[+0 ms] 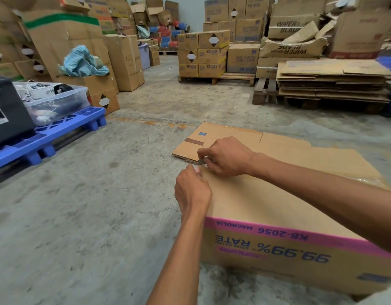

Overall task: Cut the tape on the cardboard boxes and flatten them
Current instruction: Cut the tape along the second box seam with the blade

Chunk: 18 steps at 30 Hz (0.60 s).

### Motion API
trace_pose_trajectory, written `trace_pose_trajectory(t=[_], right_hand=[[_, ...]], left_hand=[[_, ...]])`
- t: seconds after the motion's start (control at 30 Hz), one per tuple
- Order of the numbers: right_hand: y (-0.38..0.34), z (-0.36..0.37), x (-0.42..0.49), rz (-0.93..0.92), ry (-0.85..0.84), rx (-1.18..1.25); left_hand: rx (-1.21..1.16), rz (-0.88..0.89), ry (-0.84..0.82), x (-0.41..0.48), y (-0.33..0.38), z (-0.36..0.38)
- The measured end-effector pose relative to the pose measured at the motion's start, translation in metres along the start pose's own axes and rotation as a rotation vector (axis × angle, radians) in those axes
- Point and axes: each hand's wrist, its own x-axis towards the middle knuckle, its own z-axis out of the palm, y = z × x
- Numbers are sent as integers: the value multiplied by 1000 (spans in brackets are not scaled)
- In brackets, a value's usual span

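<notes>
1. The pink-banded cardboard box [278,216] stands on the concrete floor [102,216], its far corner under both hands; it looks light, stiff-walled and easily dented, best held by edges.
2. The right hand [227,157] pinches a small cutter [201,161] (barely visible) in a closed grip.
3. The left hand [192,190] pinches at the corner tape; what it holds I cannot tell.
4. A flattened box [234,137] lies just beyond.

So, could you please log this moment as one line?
stage: cutting tape | right hand: small cutter at box far corner | left hand: pinching there | flattened box: behind
</notes>
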Motion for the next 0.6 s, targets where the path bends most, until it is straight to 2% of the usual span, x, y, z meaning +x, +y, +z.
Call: trace_pose_trajectory(t=[0.3,0.6], right_hand=[[2,-19,2,-77,-93,-68],[0,-27,-3,-106,-103,-80]], left_hand=[[6,-23,8,-6,2,-2],[17,-28,17,-8,4,-3]])
